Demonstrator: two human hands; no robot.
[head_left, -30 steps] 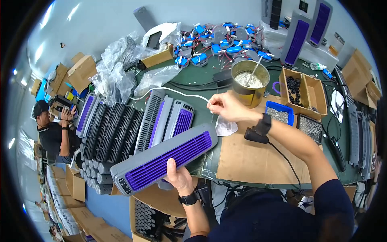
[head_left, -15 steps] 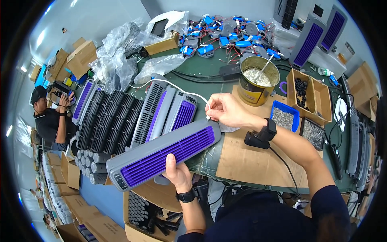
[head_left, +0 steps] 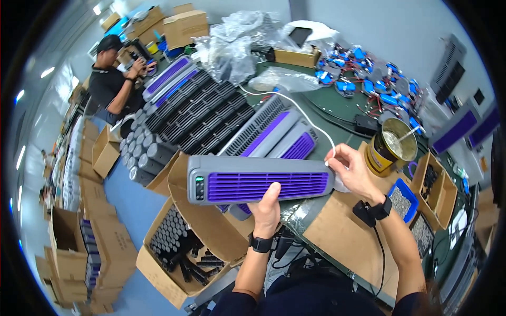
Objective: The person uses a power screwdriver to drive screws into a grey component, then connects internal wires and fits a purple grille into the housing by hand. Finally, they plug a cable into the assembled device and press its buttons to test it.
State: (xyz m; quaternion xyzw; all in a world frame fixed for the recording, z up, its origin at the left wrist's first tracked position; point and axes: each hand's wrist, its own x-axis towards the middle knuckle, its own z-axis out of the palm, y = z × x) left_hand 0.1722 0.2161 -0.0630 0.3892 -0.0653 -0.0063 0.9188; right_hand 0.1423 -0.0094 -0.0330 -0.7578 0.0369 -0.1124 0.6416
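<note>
A grey tower fan (head_left: 247,185) with a purple grille lies nearly level in front of me, above the table's near edge. My left hand (head_left: 265,215) grips it from below, thumb on the grille. At its right end, my right hand (head_left: 354,171) pinches the end of a white cable (head_left: 300,109), against the fan; the fingers hide the plug. Green light shows on the small control panel (head_left: 199,187) at the fan's left end. Just behind lie more grey-and-purple fans (head_left: 262,128) and a row of black fan rollers (head_left: 203,110).
An open carton (head_left: 158,276) of dark cylindrical parts stands below left. To the right are a tin can (head_left: 380,158), a blue tray (head_left: 410,203) and a cardboard sheet (head_left: 337,226). Blue-and-grey wired parts (head_left: 369,87) cover the back. A person (head_left: 108,81) works at far left.
The fan has turned from a slant to nearly level, and its panel now glows green. My right hand keeps the cable end at the fan. The whole view has swung left.
</note>
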